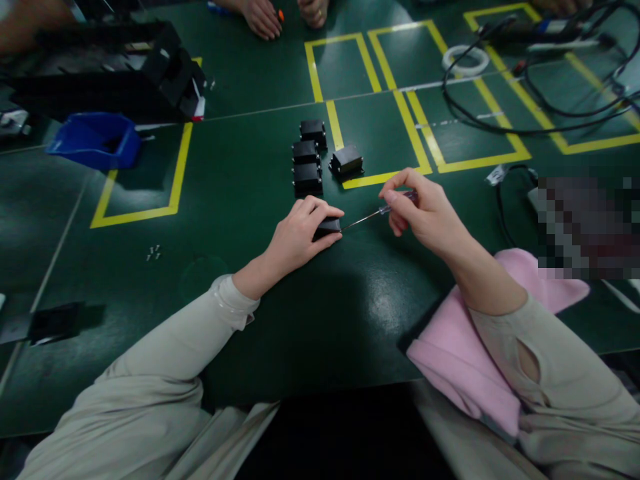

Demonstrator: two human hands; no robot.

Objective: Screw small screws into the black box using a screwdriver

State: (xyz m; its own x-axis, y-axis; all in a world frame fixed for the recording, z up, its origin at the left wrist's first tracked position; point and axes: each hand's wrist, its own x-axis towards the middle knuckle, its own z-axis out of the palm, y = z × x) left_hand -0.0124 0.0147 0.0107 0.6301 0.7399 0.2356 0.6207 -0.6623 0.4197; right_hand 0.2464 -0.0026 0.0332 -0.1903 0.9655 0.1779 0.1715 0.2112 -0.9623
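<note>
My left hand (304, 230) is closed around a small black box (327, 228), holding it on the green table. In my right hand (417, 207) is a screwdriver (386, 209) with a clear handle, gripped between thumb and fingers. Its thin shaft slants down to the left, and the tip meets the right end of the black box; whether it sits in a screw is too small to tell. Just beyond my left hand, more black boxes (307, 177) stand in a column, and a separate one (347, 161) lies to their right. Several small screws (153, 253) lie off to the left.
A blue bin (95, 140) and a black rack (110, 73) stand at the left. Black cables (473, 120) and a white tape roll (465, 61) lie at the right back. Pink cloth (465, 347) is under my right forearm. Another person's hands (263, 18) rest at the far edge.
</note>
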